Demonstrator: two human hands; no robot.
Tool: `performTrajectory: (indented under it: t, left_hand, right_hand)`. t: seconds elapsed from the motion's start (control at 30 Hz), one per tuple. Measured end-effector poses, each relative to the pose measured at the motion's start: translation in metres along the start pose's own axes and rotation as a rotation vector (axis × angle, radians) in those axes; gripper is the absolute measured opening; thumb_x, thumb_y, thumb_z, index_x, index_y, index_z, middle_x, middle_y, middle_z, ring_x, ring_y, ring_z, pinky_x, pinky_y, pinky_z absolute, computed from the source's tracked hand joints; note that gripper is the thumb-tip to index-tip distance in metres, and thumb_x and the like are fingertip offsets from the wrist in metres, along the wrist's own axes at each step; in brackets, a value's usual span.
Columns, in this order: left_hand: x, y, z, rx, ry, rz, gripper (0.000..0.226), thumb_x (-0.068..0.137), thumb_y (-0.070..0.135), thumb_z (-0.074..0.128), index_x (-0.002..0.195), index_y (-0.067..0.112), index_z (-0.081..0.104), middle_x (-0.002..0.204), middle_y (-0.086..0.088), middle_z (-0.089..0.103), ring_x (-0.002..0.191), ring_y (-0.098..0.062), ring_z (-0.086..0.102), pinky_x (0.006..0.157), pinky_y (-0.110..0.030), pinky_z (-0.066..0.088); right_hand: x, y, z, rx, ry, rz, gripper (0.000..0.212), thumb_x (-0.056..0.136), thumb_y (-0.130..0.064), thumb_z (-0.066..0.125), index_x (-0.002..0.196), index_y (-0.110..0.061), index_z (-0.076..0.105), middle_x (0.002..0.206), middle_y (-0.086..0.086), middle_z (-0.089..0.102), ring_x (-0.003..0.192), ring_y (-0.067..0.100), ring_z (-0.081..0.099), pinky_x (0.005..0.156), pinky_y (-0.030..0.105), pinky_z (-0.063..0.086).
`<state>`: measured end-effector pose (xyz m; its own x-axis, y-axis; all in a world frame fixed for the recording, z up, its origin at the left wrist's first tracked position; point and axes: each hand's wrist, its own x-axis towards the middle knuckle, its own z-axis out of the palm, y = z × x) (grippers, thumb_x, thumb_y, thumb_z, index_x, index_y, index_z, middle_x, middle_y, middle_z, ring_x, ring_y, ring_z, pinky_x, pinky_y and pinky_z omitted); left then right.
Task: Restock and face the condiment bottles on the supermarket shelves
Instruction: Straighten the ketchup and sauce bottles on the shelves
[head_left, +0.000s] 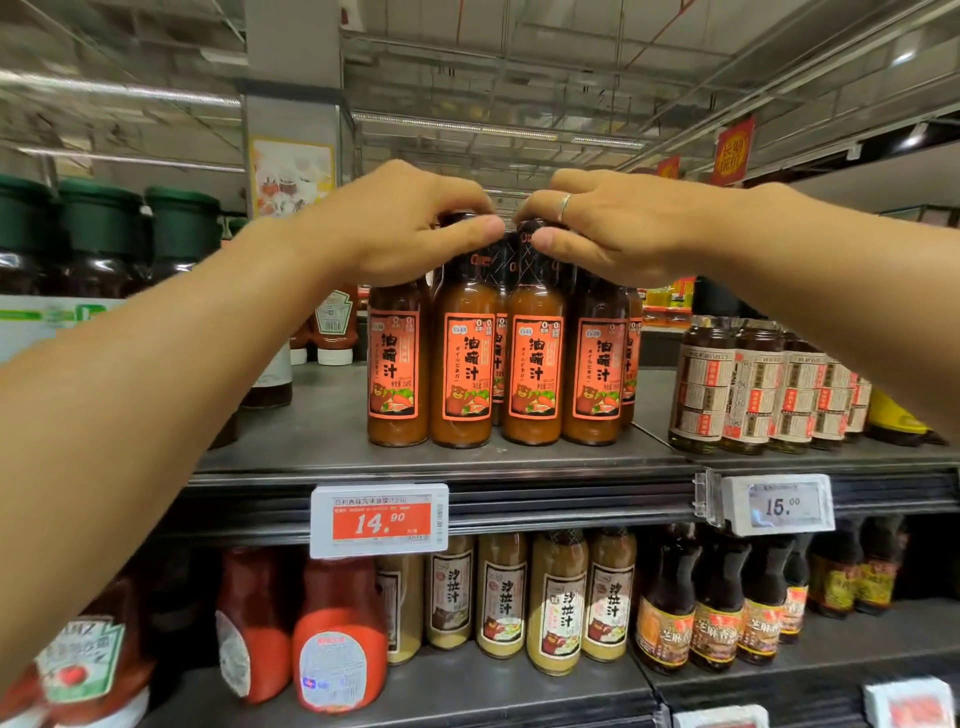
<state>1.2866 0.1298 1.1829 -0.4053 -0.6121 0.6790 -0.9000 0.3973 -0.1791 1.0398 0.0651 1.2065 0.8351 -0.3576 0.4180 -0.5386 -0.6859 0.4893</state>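
Step in hand: facing the front row on the grey metal top shelf (322, 415). Four tall orange glass sauce bottles with orange-and-black labels stand side by side at the shelf's front edge, at the centre of the view, with more of the same behind them.

Left hand (400, 228): fingers and thumb curled round the dark shrink-wrapped cap of the second orange bottle from the left (462, 364), grasping it from above.
Right hand (618, 228): likewise pinching the cap of the third orange bottle from the left (535, 364); a ring shows on one finger. The two hands are almost touching at 12 o'clock of the pair.

Orientation: both held bottles upright, long axis vertical, bases on the shelf as far as can be seen. Labels point straight out toward the aisle, at 6 o'clock from the shelf's depth. The outer bottles at 9 and 3 o'clock of the pair face out too, the left one turned slightly.

Judgement: the row looks nearly faced. Next move probably calls for small twists at the caps to square the labels, and a slight pull to the front lip so all four line up above the red-and-white price tag (379, 519). Risk: neighbours stand touching, so a twist may drag them.
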Motion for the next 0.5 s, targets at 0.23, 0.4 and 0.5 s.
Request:
performTrajectory:
  t: [0.23,0.4,0.5]
  left_hand:
    - [0.01,-0.004,0.003,0.039,-0.056,0.063,0.063,0.094,0.071,0.024,0.118,0.026,0.061,0.103,-0.002,0.069,0.09,-0.018,0.058,0.073,-0.036,0.041]
    - [0.02,0.006,0.01,0.114,-0.017,0.084,0.059,0.099,0.063,0.022,0.113,0.019,0.059,0.093,-0.003,0.063,0.083,-0.019,0.051,0.07,-0.035,0.034]
    - [0.025,0.011,0.011,0.096,0.008,0.093,0.054,0.101,0.061,0.022,0.109,0.021,0.058,0.09,0.001,0.058,0.082,-0.018,0.049,0.068,-0.034,0.031]
  right_hand:
    - [0.001,0.007,0.011,-0.02,0.078,-0.062,0.048,0.108,-0.05,0.025,0.139,-0.02,0.046,0.12,0.009,0.053,0.111,0.032,0.054,0.095,0.05,0.046]
    - [-0.002,0.011,0.011,0.004,0.103,-0.046,0.052,0.105,-0.052,0.024,0.136,-0.019,0.049,0.12,0.007,0.055,0.11,0.03,0.054,0.093,0.045,0.044]
    - [-0.005,0.016,0.011,0.028,0.12,-0.054,0.054,0.105,-0.052,0.026,0.136,-0.016,0.051,0.121,0.009,0.056,0.11,0.029,0.053,0.087,0.035,0.038]
